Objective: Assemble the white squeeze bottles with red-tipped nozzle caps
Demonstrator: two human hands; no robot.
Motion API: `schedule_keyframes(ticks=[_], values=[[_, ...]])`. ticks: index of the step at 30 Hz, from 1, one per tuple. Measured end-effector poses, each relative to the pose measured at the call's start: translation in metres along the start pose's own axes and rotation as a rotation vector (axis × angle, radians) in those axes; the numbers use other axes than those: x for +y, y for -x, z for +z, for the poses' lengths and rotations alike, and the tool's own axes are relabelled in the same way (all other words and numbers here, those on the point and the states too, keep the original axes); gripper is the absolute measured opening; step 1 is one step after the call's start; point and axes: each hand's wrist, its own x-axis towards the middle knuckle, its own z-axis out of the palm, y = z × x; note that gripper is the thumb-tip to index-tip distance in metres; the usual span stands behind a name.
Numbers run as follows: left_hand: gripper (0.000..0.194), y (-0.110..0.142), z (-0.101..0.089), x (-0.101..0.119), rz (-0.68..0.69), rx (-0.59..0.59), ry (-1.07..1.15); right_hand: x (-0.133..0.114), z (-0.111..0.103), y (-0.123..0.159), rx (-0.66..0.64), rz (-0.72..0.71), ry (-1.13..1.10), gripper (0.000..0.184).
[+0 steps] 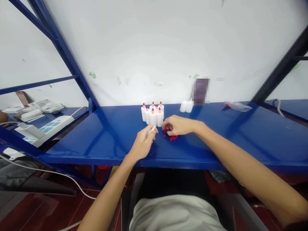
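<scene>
My left hand (142, 142) is closed around a white tapered nozzle (151, 130) that points up and to the right. Fingers hide its lower end, so I cannot tell whether a bottle is attached. My right hand (176, 125) reaches down to the table with curled fingers, its thumb and fingertips around small red caps (165, 130). More loose red caps (173, 138) are scattered just below that hand. Behind both hands, several white squeeze bottles (152, 120) stand upright in a tight group, their nozzles topped with red caps.
White bottles (186, 106) without red tips stand at the back of the blue table (115, 134), beside a pixelated dark object (201, 91). A clear plastic bag (238, 106) with something red lies at the back right. A white power strip (48, 128) is on the left.
</scene>
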Motion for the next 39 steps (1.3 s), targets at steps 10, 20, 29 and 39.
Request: schedule_keyframes(ticks=[10, 20, 29, 39], values=[[0.02, 0.0, -0.001, -0.001, 0.01, 0.0, -0.02, 0.006, 0.004, -0.005, 0.004, -0.002, -0.052, 0.016], [0.02, -0.001, -0.001, -0.002, -0.026, 0.038, 0.068, -0.018, 0.0, -0.002, 0.294, -0.109, -0.596, 0.018], [0.048, -0.001, -0.002, -0.008, -0.005, 0.102, 0.067, -0.036, 0.016, -0.006, 0.214, -0.239, -0.861, 0.018], [0.046, 0.001, -0.007, -0.005, 0.015, 0.089, -0.174, -0.043, 0.015, -0.004, 0.258, -0.227, -0.687, 0.014]])
